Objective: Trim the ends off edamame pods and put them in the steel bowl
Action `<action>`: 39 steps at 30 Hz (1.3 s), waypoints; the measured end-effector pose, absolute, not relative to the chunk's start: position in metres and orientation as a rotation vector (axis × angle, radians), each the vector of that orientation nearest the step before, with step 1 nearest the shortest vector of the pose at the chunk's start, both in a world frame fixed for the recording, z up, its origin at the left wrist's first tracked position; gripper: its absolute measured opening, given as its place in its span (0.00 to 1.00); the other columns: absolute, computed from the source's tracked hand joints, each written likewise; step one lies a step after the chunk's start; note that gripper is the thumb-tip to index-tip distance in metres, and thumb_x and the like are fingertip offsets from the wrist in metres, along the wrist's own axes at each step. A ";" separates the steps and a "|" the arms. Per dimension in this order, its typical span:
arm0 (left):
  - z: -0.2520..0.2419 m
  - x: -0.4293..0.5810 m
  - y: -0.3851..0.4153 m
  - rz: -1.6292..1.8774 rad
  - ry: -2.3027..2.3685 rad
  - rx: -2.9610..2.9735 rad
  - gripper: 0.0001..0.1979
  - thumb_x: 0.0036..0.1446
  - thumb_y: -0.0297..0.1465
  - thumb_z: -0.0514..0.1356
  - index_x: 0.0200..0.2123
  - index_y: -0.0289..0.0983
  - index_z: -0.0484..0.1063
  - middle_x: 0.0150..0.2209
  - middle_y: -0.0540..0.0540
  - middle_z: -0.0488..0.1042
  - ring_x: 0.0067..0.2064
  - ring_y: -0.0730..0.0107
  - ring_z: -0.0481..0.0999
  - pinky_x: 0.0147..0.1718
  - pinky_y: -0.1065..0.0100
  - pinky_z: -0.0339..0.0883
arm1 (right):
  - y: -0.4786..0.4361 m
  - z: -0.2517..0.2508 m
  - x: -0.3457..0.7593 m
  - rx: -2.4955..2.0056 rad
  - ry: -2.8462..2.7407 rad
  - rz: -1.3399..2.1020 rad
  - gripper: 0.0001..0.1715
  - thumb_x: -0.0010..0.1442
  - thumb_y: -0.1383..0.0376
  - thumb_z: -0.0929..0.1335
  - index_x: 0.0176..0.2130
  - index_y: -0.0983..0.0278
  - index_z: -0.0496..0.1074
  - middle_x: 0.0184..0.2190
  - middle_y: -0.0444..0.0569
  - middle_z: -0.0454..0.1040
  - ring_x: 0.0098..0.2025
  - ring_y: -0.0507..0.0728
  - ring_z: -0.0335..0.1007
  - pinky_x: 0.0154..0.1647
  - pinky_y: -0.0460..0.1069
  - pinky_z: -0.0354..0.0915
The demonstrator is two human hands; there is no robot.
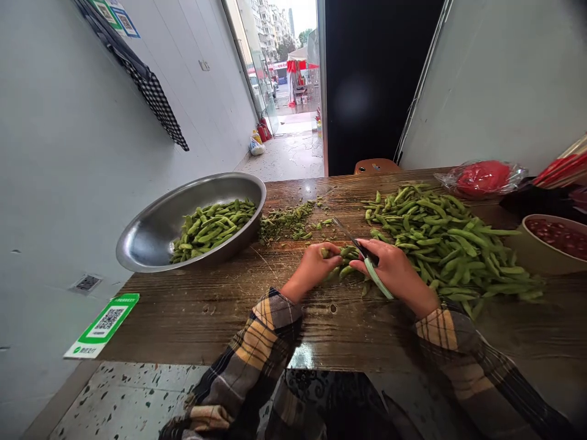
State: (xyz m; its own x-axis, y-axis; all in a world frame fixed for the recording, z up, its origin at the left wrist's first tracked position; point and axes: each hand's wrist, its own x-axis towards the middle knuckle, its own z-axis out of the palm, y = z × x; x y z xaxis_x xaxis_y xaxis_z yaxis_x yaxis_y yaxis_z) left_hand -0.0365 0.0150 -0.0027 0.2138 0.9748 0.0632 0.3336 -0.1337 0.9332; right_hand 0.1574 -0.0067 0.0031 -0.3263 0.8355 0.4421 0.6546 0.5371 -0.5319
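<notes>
My left hand (313, 267) is closed round a small bunch of green soybean pods (345, 261) on the wooden table (220, 305). My right hand (395, 273) grips scissors (362, 255) with pale green handles; the dark blades point away from me over the pods. A big heap of untrimmed pods (447, 241) lies just right of my hands. Trimmed pods (211, 227) fill part of a steel basin (151, 235) at the left. Cut-off tips (287, 221) are strewn between the basin and my hands.
A tan bowl of red food (553, 241) stands at the right edge, with a bag of something red (481, 177) and red chopsticks (564, 168) behind it. A chair back (376, 165) shows beyond the table. A white wall with a green QR sticker (103, 324) runs along the left.
</notes>
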 end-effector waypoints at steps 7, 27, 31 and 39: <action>0.011 -0.046 0.010 1.069 1.012 1.081 0.14 0.46 0.36 0.67 0.32 0.35 0.67 0.21 0.56 0.66 0.17 0.84 0.58 0.15 0.78 0.49 | -0.008 0.004 0.160 -1.257 -2.073 0.366 0.30 0.56 0.51 0.70 0.53 0.64 0.70 0.45 0.55 0.75 0.43 0.64 0.74 0.44 0.57 0.69; 0.014 -0.047 0.004 1.048 0.912 1.155 0.16 0.50 0.40 0.66 0.35 0.33 0.72 0.25 0.52 0.69 0.19 0.85 0.59 0.17 0.78 0.50 | -0.010 0.009 0.159 -1.196 -2.184 0.477 0.32 0.53 0.52 0.72 0.54 0.62 0.69 0.44 0.53 0.75 0.41 0.61 0.74 0.43 0.55 0.70; 0.014 -0.047 0.004 0.976 0.948 1.273 0.16 0.50 0.40 0.65 0.33 0.32 0.73 0.24 0.52 0.68 0.21 0.83 0.61 0.19 0.77 0.53 | -0.013 0.012 0.158 -1.169 -2.209 0.521 0.33 0.52 0.53 0.73 0.54 0.61 0.69 0.46 0.52 0.74 0.42 0.60 0.74 0.44 0.55 0.69; 0.013 -0.049 0.005 0.948 0.999 1.350 0.17 0.49 0.41 0.66 0.32 0.32 0.75 0.25 0.49 0.71 0.23 0.79 0.64 0.21 0.75 0.55 | -0.010 0.008 0.161 -1.112 -2.246 0.492 0.26 0.55 0.54 0.72 0.51 0.61 0.71 0.42 0.52 0.75 0.41 0.61 0.74 0.43 0.54 0.69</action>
State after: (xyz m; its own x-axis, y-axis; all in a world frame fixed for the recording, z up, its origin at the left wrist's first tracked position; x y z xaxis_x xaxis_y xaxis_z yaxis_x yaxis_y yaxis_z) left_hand -0.0492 0.0048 0.0131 0.3117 0.9499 -0.0211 0.0289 0.0127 0.9995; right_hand 0.1607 -0.0101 0.0080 -0.4854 0.8081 0.3336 0.5946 0.5849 -0.5517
